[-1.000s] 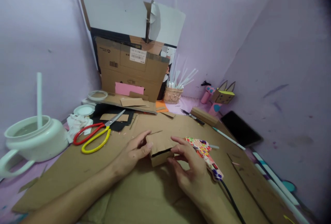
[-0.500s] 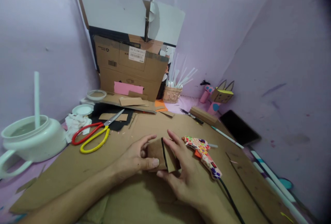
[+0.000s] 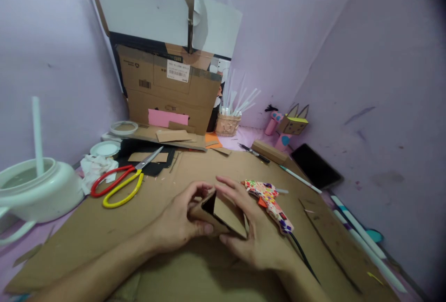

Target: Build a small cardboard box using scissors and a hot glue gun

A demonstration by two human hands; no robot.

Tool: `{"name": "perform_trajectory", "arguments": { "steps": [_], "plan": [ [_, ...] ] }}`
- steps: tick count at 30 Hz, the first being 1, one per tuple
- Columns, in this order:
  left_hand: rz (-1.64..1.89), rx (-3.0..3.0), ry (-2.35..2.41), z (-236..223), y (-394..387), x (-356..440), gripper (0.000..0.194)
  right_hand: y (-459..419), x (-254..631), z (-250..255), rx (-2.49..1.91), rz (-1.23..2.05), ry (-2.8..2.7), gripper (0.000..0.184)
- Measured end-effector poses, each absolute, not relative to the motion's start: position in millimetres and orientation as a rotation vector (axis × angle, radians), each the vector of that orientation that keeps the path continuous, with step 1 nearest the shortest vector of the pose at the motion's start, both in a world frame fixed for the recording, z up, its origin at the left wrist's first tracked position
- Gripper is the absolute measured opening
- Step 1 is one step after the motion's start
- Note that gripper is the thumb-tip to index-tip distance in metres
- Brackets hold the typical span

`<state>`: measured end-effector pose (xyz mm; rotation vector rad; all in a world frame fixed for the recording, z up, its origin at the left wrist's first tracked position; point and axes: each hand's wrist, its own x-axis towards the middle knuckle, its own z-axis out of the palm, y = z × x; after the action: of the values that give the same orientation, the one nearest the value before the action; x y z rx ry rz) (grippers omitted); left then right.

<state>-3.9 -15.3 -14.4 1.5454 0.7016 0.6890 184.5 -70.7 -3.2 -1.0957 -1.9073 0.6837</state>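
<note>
Both my hands hold a small folded cardboard piece (image 3: 223,213) over a large cardboard sheet (image 3: 104,237). My left hand (image 3: 177,220) grips its left side, with the thumb underneath and the fingers curled over the top. My right hand (image 3: 254,232) closes on its right flap, fingers along the top edge. The piece is tilted, and a dark gap shows between its two flaps. A glue gun (image 3: 270,202) wrapped in flowered tape lies just right of my right hand, its black cord (image 3: 303,258) running toward me.
Red and yellow scissors (image 3: 118,183) lie at the left, beyond them a white pot (image 3: 35,193) with a white stick. Cardboard boxes (image 3: 167,88) lean on the back wall beside a basket of white sticks (image 3: 228,123). At the right lie a pen (image 3: 252,152), a wooden block (image 3: 268,151) and a black phone (image 3: 315,166).
The cardboard piece lay flat under my fingertips; both hands have lifted and turned it, opening its flaps. The view has shifted slightly to the right.
</note>
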Motion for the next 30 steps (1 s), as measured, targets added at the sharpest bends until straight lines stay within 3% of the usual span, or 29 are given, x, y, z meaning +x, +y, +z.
{"name": "perform_trajectory", "arguments": {
  "steps": [5, 11, 17, 23, 30],
  "plan": [
    [0.793, 1.564, 0.854, -23.6, -15.0, 0.5, 0.047, -63.2, 181.1, -19.5, -1.207, 0.828, -1.391, 0.057],
    [0.757, 1.569, 0.726, -24.4, -11.2, -7.3, 0.063, -60.8, 182.0, -22.6, -1.16, 0.962, -1.335, 0.037],
    [0.688, 1.577, 0.73, -16.6, -10.4, -9.7, 0.061, -63.9, 183.7, -20.5, -1.097, 0.922, -1.382, 0.046],
    [0.714, 1.721, 0.831, -12.1, -13.3, -10.4, 0.068, -64.3, 179.2, -23.1, -1.197, 0.802, -1.417, 0.039],
    [0.89, 1.676, 0.789, -11.3, -12.9, -6.6, 0.038, -63.8, 177.1, -23.6, -1.241, 0.75, -1.449, 0.042]
  ]
}}
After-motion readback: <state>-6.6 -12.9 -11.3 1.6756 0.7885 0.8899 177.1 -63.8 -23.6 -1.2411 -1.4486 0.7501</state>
